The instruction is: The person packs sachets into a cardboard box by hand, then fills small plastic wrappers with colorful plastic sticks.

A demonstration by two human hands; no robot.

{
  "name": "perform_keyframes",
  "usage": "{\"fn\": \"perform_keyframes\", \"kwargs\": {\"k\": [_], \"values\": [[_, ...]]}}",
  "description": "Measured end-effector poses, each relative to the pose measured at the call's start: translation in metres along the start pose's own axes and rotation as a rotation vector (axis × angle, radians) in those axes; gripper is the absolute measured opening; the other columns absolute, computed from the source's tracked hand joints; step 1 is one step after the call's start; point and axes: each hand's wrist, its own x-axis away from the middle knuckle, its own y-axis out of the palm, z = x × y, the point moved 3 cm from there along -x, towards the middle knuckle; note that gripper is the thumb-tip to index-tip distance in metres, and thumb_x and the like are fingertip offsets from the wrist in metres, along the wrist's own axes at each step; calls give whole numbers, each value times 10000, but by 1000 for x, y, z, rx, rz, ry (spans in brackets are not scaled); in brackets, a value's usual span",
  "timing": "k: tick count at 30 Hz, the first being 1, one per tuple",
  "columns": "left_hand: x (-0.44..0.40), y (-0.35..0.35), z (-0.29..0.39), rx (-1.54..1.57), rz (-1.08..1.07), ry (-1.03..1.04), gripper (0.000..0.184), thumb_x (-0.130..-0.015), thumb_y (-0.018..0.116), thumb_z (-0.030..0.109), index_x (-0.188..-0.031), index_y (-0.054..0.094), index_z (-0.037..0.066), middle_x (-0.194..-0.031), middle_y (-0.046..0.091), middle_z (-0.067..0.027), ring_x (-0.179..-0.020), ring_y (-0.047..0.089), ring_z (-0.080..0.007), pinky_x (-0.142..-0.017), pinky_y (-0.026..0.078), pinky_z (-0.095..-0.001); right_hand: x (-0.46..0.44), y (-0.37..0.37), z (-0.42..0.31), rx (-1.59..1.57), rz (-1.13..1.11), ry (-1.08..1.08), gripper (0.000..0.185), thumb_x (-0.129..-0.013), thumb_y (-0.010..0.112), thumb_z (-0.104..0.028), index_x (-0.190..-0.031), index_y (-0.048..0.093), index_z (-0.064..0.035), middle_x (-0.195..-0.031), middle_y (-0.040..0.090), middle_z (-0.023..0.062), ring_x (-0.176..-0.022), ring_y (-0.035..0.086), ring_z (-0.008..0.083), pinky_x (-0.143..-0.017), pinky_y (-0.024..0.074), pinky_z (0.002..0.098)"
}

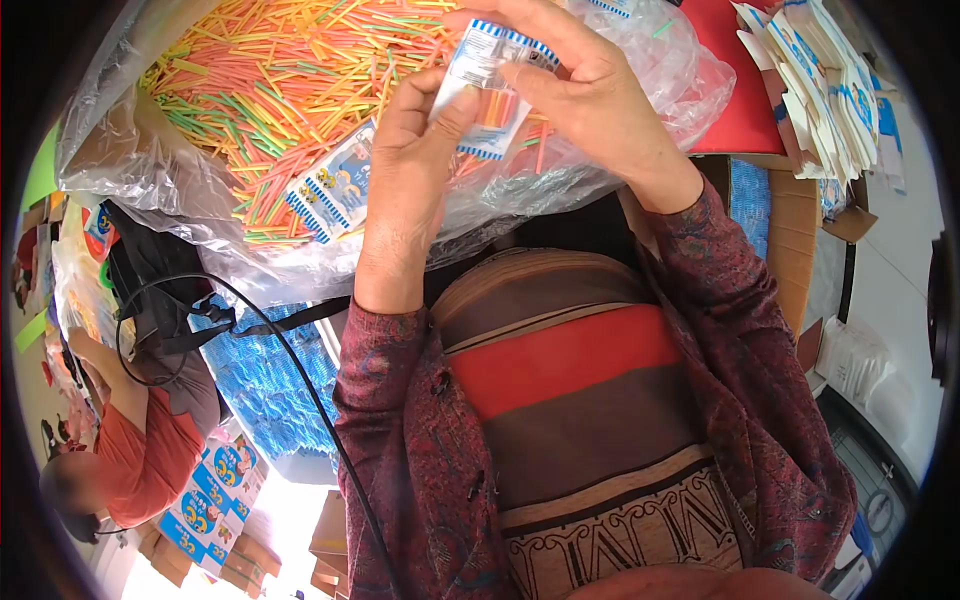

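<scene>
Both hands hold one small printed packet [485, 92] with blue striped ends and a clear window showing orange and red sticks. My left hand [415, 150] grips its lower left side between thumb and fingers. On the packet's right side, the thumb of my right hand [590, 100] presses near the top, its fingers curled behind. Below them spreads a large heap of thin coloured sticks [290, 70] in clear plastic. Another blue and white packet [335, 185] lies on the heap, just left of my left wrist.
Stacked flat printed packages [815, 90] stand at the upper right beside a red surface [730, 110]. Blue packets [270, 380] fill a container at lower left. A black cable [300, 360] hangs there. A person in a red top [150, 460] is at far left.
</scene>
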Motion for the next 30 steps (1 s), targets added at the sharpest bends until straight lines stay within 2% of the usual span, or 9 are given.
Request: {"fn": "perform_keyframes", "kwargs": {"k": [3, 7, 10, 15, 19, 23, 26, 28, 30], "values": [[2, 5, 2, -90, -36, -42, 229, -890, 673, 93, -1094, 623, 2, -944, 675, -27, -754, 581, -38, -658, 472, -195, 0, 1, 1, -86, 63, 19, 576, -897, 523, 59, -1436, 334, -17, -1357, 482, 116, -1235, 466, 140, -990, 406, 250], [1, -4, 3, -129, 16, -53, 185, -884, 684, 97, -1037, 650, -1, -925, 670, -6, -777, 571, -30, -672, 468, -192, 1, 3, -3, -287, 188, -13, 464, -904, 551, 12, -1357, 452, 3, -1230, 584, 96, -1114, 551, 123, -916, 452, 237], [6, -5, 7, -168, 73, -9, 140, -889, 672, 78, -1002, 669, -3, -921, 666, 5, -796, 569, -37, -713, 466, -192, 8, -6, 23, -11, 139, 182, 219, -921, 626, -105, -1115, 606, -3, -917, 624, 13, -818, 598, 81, -714, 505, 229], [4, -1, 5, -143, 8, 83, 156, -896, 653, 52, -1042, 666, -3, -934, 675, -2, -830, 577, -45, -762, 466, -200, 16, -13, 19, -79, 181, 200, 239, -888, 662, -67, -1111, 620, 10, -914, 649, 25, -816, 610, 85, -718, 517, 228], [3, 0, 6, -206, -31, 34, 183, -904, 632, 25, -1083, 652, -8, -1006, 675, -30, -885, 585, -64, -804, 465, -218, 19, -23, 25, 20, 27, 413, 247, -894, 667, -115, -1106, 633, 8, -893, 664, 11, -807, 601, 65, -717, 509, 222], [6, -7, 17, -294, 64, 110, 202, -908, 626, 25, -1104, 641, -20, -1078, 663, -50, -951, 589, -94, -837, 462, -238, 8, -72, 10, 54, 153, 366, 244, -905, 654, -145, -1094, 636, 9, -863, 667, -5, -810, 608, 55, -727, 505, 226], [15, -29, 28, -394, 149, 232, 193, -915, 608, 21, -1101, 642, -16, -1087, 656, -51, -970, 584, -106, -858, 457, -254, -8, -115, 10, 242, 247, 311, 254, -914, 639, -155, -1120, 635, -6, -885, 673, -22, -806, 611, 50, -734, 498, 226], [18, -47, 31, -475, 168, 253, 191, -909, 615, 24, -1095, 646, -8, -1074, 659, -56, -963, 588, -115, -854, 458, -258, -17, -132, 22, 202, 380, 419, 292, -905, 580, -48, -1191, 611, 1, -1021, 672, 53, -921, 616, 117, -789, 492, 234], [26, -61, 33, -640, 204, 287, 188, -898, 628, 31, -1083, 653, 7, -1047, 665, -67, -948, 597, -134, -847, 459, -266, -23, -143, 38, 313, 429, 395, 235, -902, 591, -70, -1120, 648, -1, -947, 681, 32, -842, 619, 117, -735, 496, 245]]}}
